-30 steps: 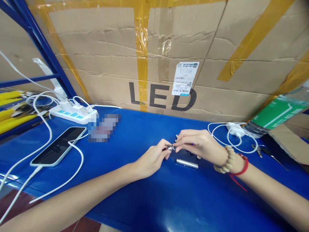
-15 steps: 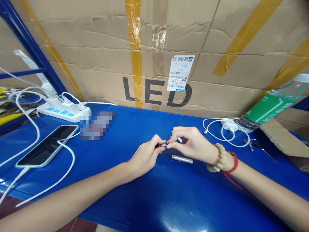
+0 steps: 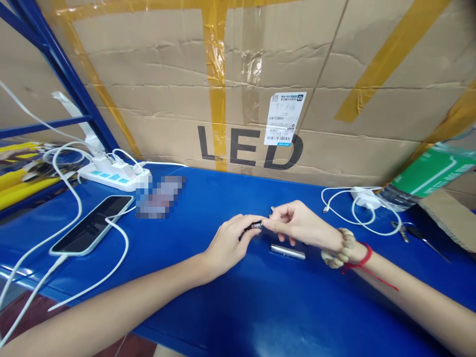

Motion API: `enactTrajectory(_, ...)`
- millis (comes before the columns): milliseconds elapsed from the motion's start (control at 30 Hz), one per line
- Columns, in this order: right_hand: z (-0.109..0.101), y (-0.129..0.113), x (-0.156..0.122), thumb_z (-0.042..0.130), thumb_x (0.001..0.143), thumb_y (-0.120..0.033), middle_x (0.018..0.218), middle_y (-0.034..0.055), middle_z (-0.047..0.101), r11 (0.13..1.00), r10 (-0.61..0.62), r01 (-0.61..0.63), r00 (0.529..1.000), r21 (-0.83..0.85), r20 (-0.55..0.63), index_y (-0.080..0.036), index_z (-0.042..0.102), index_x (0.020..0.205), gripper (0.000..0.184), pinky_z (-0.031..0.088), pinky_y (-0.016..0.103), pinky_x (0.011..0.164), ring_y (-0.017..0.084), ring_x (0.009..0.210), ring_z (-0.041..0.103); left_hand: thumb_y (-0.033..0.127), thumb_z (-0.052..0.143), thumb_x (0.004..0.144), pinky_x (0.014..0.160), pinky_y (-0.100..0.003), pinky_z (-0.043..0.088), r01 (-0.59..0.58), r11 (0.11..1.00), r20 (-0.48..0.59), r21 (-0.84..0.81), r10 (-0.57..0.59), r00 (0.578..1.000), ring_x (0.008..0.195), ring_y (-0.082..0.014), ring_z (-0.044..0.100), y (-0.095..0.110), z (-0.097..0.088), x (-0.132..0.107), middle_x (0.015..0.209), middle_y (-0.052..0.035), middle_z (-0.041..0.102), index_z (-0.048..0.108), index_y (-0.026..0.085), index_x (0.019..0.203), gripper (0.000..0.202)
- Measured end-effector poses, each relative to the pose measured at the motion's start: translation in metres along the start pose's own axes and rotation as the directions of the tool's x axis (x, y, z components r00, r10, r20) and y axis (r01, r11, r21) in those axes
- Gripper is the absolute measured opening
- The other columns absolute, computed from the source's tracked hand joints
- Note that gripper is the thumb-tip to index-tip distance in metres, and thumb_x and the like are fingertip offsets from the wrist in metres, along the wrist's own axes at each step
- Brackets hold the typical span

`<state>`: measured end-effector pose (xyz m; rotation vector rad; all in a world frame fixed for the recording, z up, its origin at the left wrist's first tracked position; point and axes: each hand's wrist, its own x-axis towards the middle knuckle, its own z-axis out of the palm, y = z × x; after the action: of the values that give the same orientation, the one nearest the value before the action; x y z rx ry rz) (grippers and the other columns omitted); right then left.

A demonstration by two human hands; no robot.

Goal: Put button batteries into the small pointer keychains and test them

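Observation:
My left hand (image 3: pixel 228 243) is closed, pinching a small dark cylinder with a pale printed band (image 3: pixel 256 225) between thumb and forefinger. At the cylinder's right end, the thumb and forefinger of my right hand (image 3: pixel 293 220) are pressed together on its tip; its other fingers curl loosely. What lies between those right fingertips is too small to make out clearly. Just below my right hand, a slim silver metal tube (image 3: pixel 287 251) lies on the blue table (image 3: pixel 260 302). A tiny metallic bit (image 3: pixel 272 209) shows behind the right fingers, mostly hidden.
A large cardboard box (image 3: pixel 167 109) marked LED stands along the back. To the left are a phone (image 3: pixel 92 225) with white cables and a power strip (image 3: pixel 115 176). On the right sit a white charger (image 3: pixel 366 197), a green-labelled bottle (image 3: pixel 435 168) and keys (image 3: pixel 401 230).
The view has shifted slightly left, so everything sits further right. My right fingers have moved to the cylinder's very end, and its printed band shows more.

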<state>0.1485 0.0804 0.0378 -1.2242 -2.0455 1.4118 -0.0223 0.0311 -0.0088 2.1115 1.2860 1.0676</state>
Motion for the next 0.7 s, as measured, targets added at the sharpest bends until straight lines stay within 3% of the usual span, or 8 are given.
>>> enactTrajectory(133,-0.001,0.003,0.003,0.067,0.067,-0.047,0.046,-0.0023,0.056,0.995,-0.063,0.064,0.998,-0.077,0.009,-0.015,0.058,0.059,0.034,0.036,0.016,0.033,0.006,0.035,0.046,0.018,0.044,0.088,0.074,-0.024,0.045,0.035,0.999,-0.006,-0.006,-0.035,0.999,0.077,-0.0151,0.059,0.002,0.000,0.002,0.083,-0.0014,0.067,0.060,0.021,0.101,0.021)
enactTrajectory(200,-0.003,0.005,0.003,0.065,0.069,-0.048,0.050,-0.0009,0.058,0.972,-0.176,0.164,0.983,-0.170,-0.057,-0.015,0.061,0.063,0.033,0.040,0.018,0.037,0.008,0.040,0.050,0.020,0.041,0.089,0.068,-0.022,0.044,0.059,0.998,-0.007,-0.031,-0.059,0.998,0.069,-0.0132,0.057,0.003,-0.001,0.003,0.075,0.0002,0.063,0.059,0.020,0.101,0.021)
enactTrajectory(300,-0.008,0.009,0.003,0.066,0.071,-0.046,0.069,0.0033,0.065,0.837,-0.462,0.377,0.875,-0.396,-0.146,-0.016,0.066,0.075,0.030,0.045,0.022,0.048,0.010,0.052,0.056,0.023,0.036,0.091,0.062,-0.021,0.041,0.094,0.994,0.003,-0.063,-0.094,0.996,0.061,-0.0110,0.052,0.005,-0.003,0.004,0.066,0.0027,0.056,0.057,0.019,0.095,0.021)
enactTrajectory(367,-0.013,0.010,0.003,0.063,0.075,-0.043,0.082,0.0046,0.066,0.703,-0.612,0.488,0.785,-0.517,-0.092,-0.019,0.069,0.084,0.026,0.046,0.022,0.054,0.011,0.060,0.058,0.024,0.034,0.092,0.061,-0.021,0.039,0.101,0.992,0.020,-0.079,-0.099,0.995,0.059,-0.0103,0.050,0.006,-0.004,0.004,0.064,0.0036,0.052,0.056,0.018,0.089,0.023)
enactTrajectory(467,-0.016,0.011,0.000,0.055,0.084,-0.036,0.086,0.0035,0.066,0.540,-0.711,0.565,0.703,-0.624,0.021,-0.022,0.071,0.085,0.021,0.044,0.021,0.057,0.010,0.066,0.059,0.024,0.032,0.092,0.063,-0.021,0.038,0.090,0.992,0.053,-0.092,-0.085,0.995,0.060,-0.0100,0.049,0.005,-0.004,0.005,0.064,0.0039,0.050,0.054,0.018,0.084,0.024)
enactTrajectory(567,-0.017,0.008,-0.003,0.053,0.086,-0.034,0.084,0.0020,0.067,0.470,-0.726,0.560,0.685,-0.683,0.062,-0.023,0.072,0.083,0.022,0.042,0.019,0.055,0.009,0.067,0.061,0.023,0.032,0.091,0.063,-0.021,0.038,0.079,0.992,0.086,-0.094,-0.071,0.994,0.061,-0.0102,0.049,0.005,-0.004,0.005,0.064,0.0041,0.050,0.054,0.018,0.087,0.022)
enactTrajectory(700,-0.016,0.002,-0.007,0.054,0.085,-0.036,0.081,0.0005,0.068,0.457,-0.712,0.526,0.700,-0.717,0.059,-0.024,0.072,0.077,0.023,0.040,0.018,0.052,0.009,0.065,0.061,0.023,0.033,0.091,0.062,-0.020,0.038,0.058,0.996,0.143,-0.068,-0.048,0.989,0.060,-0.0102,0.048,0.006,-0.005,0.005,0.063,0.0043,0.049,0.054,0.019,0.086,0.022)
